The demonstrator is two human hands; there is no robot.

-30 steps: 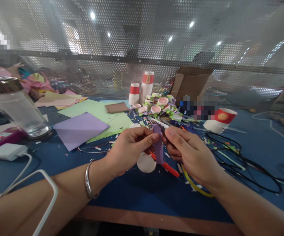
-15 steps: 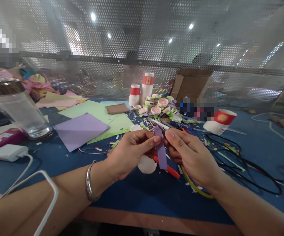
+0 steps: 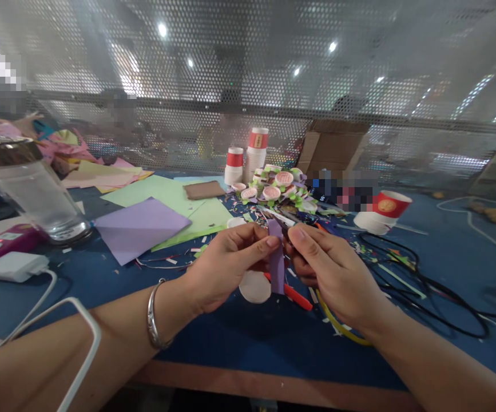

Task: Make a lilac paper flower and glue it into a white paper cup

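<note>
Between the thumb and fingers of my left hand (image 3: 234,260) I pinch a narrow purple paper strip (image 3: 277,269), which hangs down upright over the table. My right hand (image 3: 331,263) is closed just right of the strip, its thumb and forefinger together. A dark, thin thing shows at those fingertips, mostly hidden, and I cannot make out its kind. Below the strip lie a round white paper disc (image 3: 255,287) and a red-orange handle (image 3: 298,297), which the strip partly covers. A yellow curved band (image 3: 342,329) lies partly under my right hand.
A purple sheet (image 3: 142,226) overlaps green paper (image 3: 145,193) at left. Behind my hands sits a heap of small paper pieces (image 3: 280,186) beside stacked paper cups (image 3: 256,154). Black cable (image 3: 436,286) loops at right. A glass jar (image 3: 37,189) and a white charger (image 3: 16,266) stand left.
The purple strip's lower end has swung slightly left and hangs straighter. Both hands keep nearly the same place and grip.
</note>
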